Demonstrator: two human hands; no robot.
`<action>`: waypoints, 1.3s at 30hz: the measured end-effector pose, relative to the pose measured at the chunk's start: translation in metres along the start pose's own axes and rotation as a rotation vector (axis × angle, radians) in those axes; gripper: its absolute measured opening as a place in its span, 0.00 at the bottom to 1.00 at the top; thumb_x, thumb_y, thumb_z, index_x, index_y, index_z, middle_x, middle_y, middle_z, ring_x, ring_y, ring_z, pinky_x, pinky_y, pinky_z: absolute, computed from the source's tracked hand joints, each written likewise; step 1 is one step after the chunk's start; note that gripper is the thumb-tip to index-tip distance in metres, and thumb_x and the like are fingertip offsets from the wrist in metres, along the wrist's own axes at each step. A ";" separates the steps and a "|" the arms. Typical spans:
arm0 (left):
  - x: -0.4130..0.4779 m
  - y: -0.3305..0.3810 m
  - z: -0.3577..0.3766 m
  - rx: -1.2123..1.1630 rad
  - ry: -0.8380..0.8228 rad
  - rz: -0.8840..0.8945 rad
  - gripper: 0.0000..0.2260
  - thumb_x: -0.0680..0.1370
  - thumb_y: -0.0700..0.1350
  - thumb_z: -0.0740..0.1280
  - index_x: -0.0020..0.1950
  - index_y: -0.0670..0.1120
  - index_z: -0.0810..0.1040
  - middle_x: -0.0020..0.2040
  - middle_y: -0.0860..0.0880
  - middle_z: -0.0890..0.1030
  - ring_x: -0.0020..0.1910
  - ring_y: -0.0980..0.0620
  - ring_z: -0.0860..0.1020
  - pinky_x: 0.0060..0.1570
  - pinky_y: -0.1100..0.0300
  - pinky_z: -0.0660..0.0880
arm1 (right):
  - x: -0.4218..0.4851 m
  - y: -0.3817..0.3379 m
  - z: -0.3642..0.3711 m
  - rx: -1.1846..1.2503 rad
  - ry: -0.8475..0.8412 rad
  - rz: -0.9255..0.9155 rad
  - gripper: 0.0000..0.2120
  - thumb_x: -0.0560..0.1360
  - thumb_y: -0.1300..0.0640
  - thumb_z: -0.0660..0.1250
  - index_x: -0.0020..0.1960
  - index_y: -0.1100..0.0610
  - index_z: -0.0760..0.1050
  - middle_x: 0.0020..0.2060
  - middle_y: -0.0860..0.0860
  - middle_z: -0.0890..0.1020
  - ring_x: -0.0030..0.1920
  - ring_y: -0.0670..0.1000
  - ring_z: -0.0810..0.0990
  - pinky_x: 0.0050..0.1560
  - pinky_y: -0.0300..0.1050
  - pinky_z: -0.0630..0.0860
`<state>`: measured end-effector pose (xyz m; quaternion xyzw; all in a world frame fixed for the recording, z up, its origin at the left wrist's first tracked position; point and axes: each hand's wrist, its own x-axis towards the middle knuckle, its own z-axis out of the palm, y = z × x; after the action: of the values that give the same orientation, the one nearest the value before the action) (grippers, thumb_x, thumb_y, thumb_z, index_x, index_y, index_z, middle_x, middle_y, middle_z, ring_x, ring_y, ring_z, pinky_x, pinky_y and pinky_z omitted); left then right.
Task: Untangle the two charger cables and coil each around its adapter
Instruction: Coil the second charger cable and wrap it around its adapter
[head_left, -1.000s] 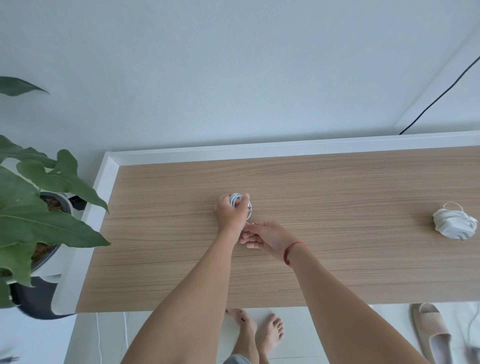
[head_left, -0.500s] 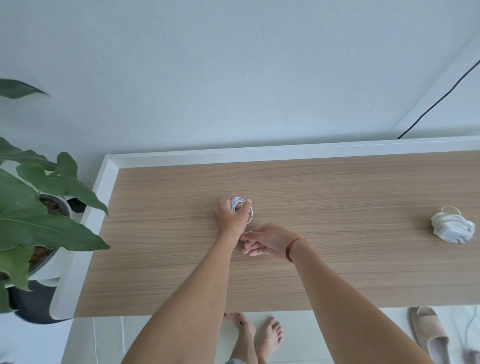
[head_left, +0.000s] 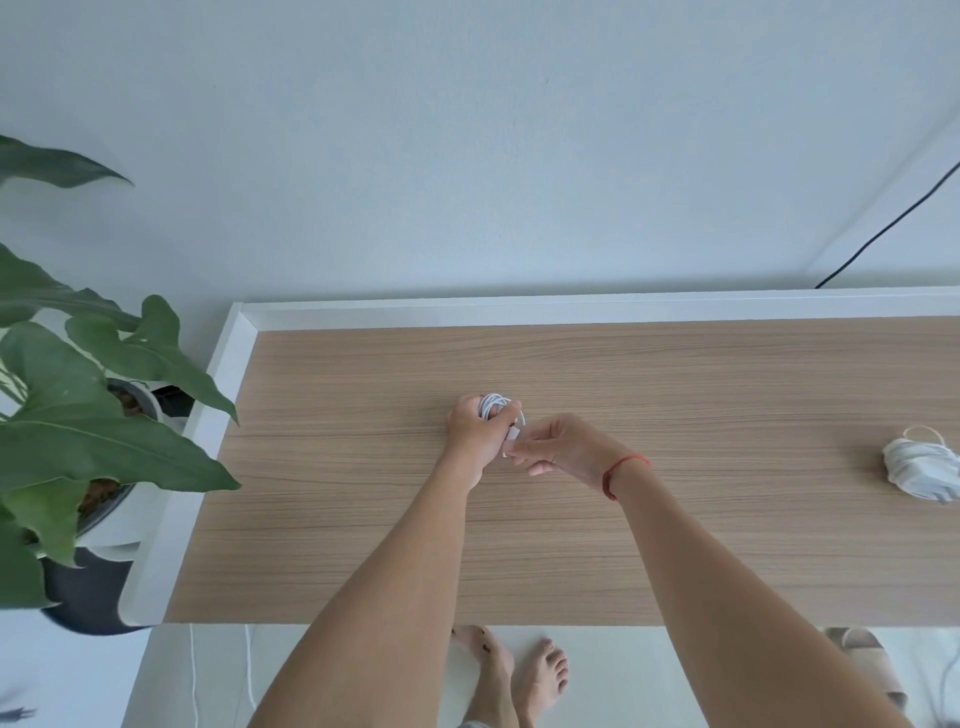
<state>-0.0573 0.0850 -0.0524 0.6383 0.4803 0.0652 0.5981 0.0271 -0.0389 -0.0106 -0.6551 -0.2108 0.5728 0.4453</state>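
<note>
My left hand (head_left: 475, 434) is closed around a white adapter with its white cable (head_left: 494, 404) wound around it, held just above the middle of the wooden table (head_left: 675, 545). The adapter itself is mostly hidden by my fingers. My right hand (head_left: 558, 447) sits right beside it and pinches the cable's free end with its plug (head_left: 513, 435). A second white charger (head_left: 920, 466), its cable coiled around the adapter, lies alone at the table's right side.
A large-leaved potted plant (head_left: 78, 431) stands off the table's left edge. The table has a raised white rim (head_left: 519, 306) along the back and left. A black wire (head_left: 893, 223) runs down the wall at the back right. A slipper (head_left: 862, 660) lies on the floor.
My right hand has moved up from below the left hand to beside it, now pinching the cable's plug end. The left hand keeps its hold on the coiled charger.
</note>
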 end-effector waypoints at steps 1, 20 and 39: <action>0.001 0.000 0.000 -0.006 -0.003 -0.004 0.15 0.73 0.52 0.73 0.47 0.41 0.76 0.52 0.42 0.79 0.41 0.52 0.77 0.32 0.64 0.70 | 0.000 -0.001 -0.001 -0.003 0.004 -0.008 0.10 0.73 0.55 0.73 0.51 0.59 0.84 0.45 0.52 0.85 0.49 0.45 0.82 0.52 0.39 0.77; -0.005 0.011 -0.005 0.017 -0.056 0.047 0.21 0.77 0.58 0.60 0.31 0.45 0.71 0.34 0.47 0.76 0.34 0.51 0.75 0.38 0.59 0.71 | 0.005 -0.006 0.012 -0.134 0.255 -0.139 0.08 0.75 0.58 0.70 0.45 0.62 0.85 0.34 0.55 0.85 0.34 0.44 0.82 0.35 0.35 0.73; -0.011 0.010 -0.018 -0.170 -0.131 -0.012 0.17 0.81 0.52 0.62 0.50 0.39 0.80 0.41 0.49 0.80 0.40 0.55 0.77 0.42 0.63 0.72 | 0.021 -0.026 0.010 -0.139 0.207 0.080 0.12 0.73 0.56 0.70 0.33 0.60 0.73 0.24 0.52 0.69 0.24 0.47 0.68 0.37 0.39 0.74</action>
<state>-0.0696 0.0919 -0.0333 0.5853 0.4369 0.0601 0.6804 0.0297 -0.0054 -0.0002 -0.7480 -0.1767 0.5034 0.3949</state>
